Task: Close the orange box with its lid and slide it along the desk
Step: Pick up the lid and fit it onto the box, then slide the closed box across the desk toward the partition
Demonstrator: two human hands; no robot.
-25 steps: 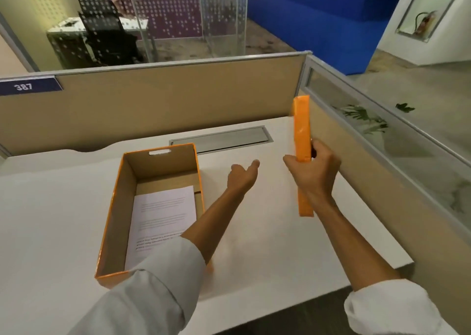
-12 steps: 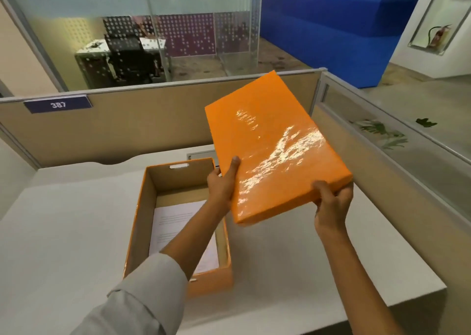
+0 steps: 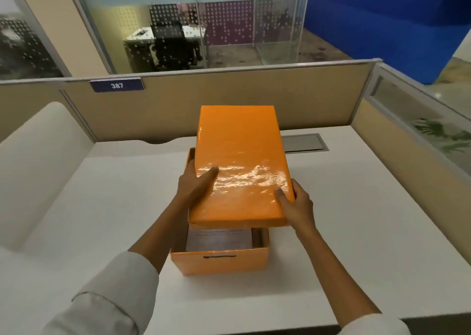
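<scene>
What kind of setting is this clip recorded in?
Most likely an open-plan office cubicle. A white desk is fenced by tan partition panels, one bearing a number plate reading 387; behind glass walls sits another desk with a black office chair.

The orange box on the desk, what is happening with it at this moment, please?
A person is putting the lid on the orange box. The left hand holds the lid's left edge and the right hand holds its near right corner. The lid is above the box but not yet seated: the near end of the box is uncovered and papers show inside. The box stands on the white desk.
</scene>
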